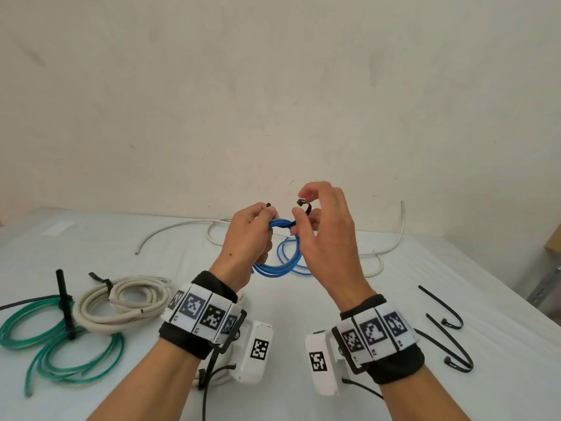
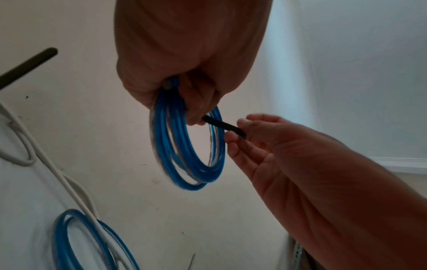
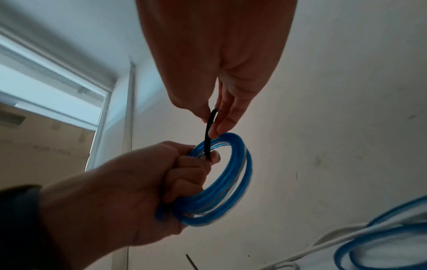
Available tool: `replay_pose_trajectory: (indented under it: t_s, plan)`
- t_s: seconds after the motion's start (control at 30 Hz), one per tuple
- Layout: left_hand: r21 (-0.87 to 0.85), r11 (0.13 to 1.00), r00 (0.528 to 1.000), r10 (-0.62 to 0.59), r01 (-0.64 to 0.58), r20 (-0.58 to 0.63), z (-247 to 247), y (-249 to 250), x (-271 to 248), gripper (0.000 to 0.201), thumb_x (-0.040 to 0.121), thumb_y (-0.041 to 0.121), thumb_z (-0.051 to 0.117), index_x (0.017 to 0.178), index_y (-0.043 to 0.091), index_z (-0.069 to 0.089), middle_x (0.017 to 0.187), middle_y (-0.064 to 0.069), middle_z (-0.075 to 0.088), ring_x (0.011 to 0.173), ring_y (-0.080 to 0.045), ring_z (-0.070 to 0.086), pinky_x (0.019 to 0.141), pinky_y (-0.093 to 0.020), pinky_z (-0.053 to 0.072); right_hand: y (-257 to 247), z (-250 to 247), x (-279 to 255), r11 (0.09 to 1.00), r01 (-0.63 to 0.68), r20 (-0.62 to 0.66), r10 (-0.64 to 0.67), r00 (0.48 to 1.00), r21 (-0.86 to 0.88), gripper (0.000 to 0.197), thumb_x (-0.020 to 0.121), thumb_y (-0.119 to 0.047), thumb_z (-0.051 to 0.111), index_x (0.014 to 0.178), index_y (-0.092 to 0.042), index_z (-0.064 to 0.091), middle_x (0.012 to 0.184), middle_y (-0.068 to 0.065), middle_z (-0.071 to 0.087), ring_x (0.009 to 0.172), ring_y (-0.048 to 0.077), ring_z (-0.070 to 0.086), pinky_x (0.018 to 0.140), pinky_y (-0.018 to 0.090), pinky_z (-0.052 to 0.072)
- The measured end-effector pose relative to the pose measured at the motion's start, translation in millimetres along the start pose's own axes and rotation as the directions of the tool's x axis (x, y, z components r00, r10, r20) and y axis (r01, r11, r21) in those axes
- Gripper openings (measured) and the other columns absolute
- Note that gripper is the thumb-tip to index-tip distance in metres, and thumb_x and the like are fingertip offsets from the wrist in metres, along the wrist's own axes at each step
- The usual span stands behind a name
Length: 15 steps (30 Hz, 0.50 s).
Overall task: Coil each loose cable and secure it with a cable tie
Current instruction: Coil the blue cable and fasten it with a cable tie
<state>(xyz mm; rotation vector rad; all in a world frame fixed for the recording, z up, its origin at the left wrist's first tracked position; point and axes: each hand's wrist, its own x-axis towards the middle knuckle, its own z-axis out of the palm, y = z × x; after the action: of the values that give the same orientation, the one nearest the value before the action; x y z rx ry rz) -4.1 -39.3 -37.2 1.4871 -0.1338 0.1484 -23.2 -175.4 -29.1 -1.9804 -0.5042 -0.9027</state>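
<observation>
Head view, items on and above the worktop (image 1: 303,299) (white cloth cover):

1. Left hand (image 1: 247,235), raised at centre. Grip: fingers curled tight around a blue cable coil (image 1: 280,223), fist clamped on the bundled loops. In the left wrist view the coil (image 2: 184,146) hangs below the fist as a round hoop; in the right wrist view it (image 3: 221,182) shows the same, knuckles wrapped over its near side.

2. Right hand (image 1: 328,238), just beside the left at 3 o'clock. Grip: thumb and fingertips pinched on a black cable tie (image 1: 305,205), other fingers loosely bent. The tie runs from the left fist across the coil to the right fingers (see tie (image 2: 221,126) in the left wrist view, (image 3: 209,133) in the right wrist view). Its short free end pokes up above the left fist.

3. More blue loops (image 1: 288,256) lying on the worktop beneath the hands, toward 12 o'clock.

4. Loose white cable (image 1: 400,226), uncoiled, sprawled along the far edge from 11 to 1 o'clock.

5. Beige cable coil (image 1: 121,302), at 9 o'clock, bound with a black tie.

6. Green cable coil (image 1: 36,332), further out at 9 o'clock, a black tie standing upright across it.

7. Spare black ties (image 1: 449,341), curved, lying at 3 o'clock.
</observation>
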Motion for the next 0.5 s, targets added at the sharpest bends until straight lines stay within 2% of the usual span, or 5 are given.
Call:
replay_pose_trajectory:
  t_s: [0.13, 0.23, 0.3, 0.43, 0.5]
  plan:
    - [0.036, 0.999, 0.999, 0.033, -0.034, 0.013, -3.1, -0.5, 2.6, 0.024, 0.108, 0.021, 0.047, 0.085, 0.013, 0.052, 0.053, 0.006, 0.026, 0.041, -0.009, 0.02, 0.043, -0.023, 0.018, 2.1, -2.9, 5.9, 0.955, -0.246, 0.034, 0.243, 0.969, 0.164, 0.009, 0.103, -0.013, 0.06, 0.111, -0.016, 0.056, 0.107, -0.001, 0.065, 0.069, 0.012, 0.073, 0.07, 0.023, 0.056]
    - [0.063, 0.997, 0.998, 0.047, -0.049, 0.031, -4.7, -0.9, 2.9, 0.027, 0.108, 0.021, 0.047, 0.083, 0.013, 0.051, 0.054, 0.004, 0.027, 0.042, -0.01, 0.021, 0.043, -0.024, 0.018, 6.1, -5.7, 14.4, 0.909, -0.366, 0.103, 0.352, 0.93, 0.2, 0.015, 0.098, -0.012, 0.064, 0.112, -0.017, 0.064, 0.098, 0.001, 0.073, 0.069, 0.011, 0.074, 0.076, 0.025, 0.059]
    - [0.07, 0.996, 0.998, 0.05, -0.053, 0.044, -5.7, 0.0, 3.2, 0.026, 0.108, 0.022, 0.047, 0.084, 0.013, 0.051, 0.055, 0.004, 0.028, 0.042, -0.01, 0.022, 0.043, -0.023, 0.018, 6.5, -6.4, 22.6, 0.899, -0.381, 0.132, 0.359, 0.924, 0.216, 0.017, 0.094, -0.009, 0.064, 0.108, -0.017, 0.069, 0.092, 0.003, 0.076, 0.074, 0.012, 0.074, 0.081, 0.033, 0.06]
    - [0.104, 0.993, 0.996, 0.049, -0.056, 0.071, -7.1, -1.8, 2.9, 0.024, 0.109, 0.024, 0.046, 0.088, 0.012, 0.051, 0.055, 0.003, 0.028, 0.043, -0.011, 0.021, 0.042, -0.023, 0.02, 5.2, -1.3, 34.8, 0.876, -0.383, 0.161, 0.349, 0.923, 0.293, 0.012, 0.092, -0.005, 0.069, 0.101, -0.011, 0.074, 0.087, 0.007, 0.078, 0.079, 0.016, 0.077, 0.076, 0.028, 0.057]
    - [0.127, 0.99, 0.995, 0.052, -0.062, 0.08, -7.4, -3.2, 2.9, 0.025, 0.109, 0.024, 0.047, 0.087, 0.012, 0.051, 0.056, 0.002, 0.028, 0.044, -0.011, 0.022, 0.043, -0.024, 0.019, 5.6, 3.3, 37.8, 0.872, -0.373, 0.128, 0.35, 0.928, 0.318, 0.01, 0.09, -0.006, 0.072, 0.096, -0.012, 0.076, 0.082, 0.005, 0.078, 0.08, 0.018, 0.077, 0.079, 0.032, 0.059]
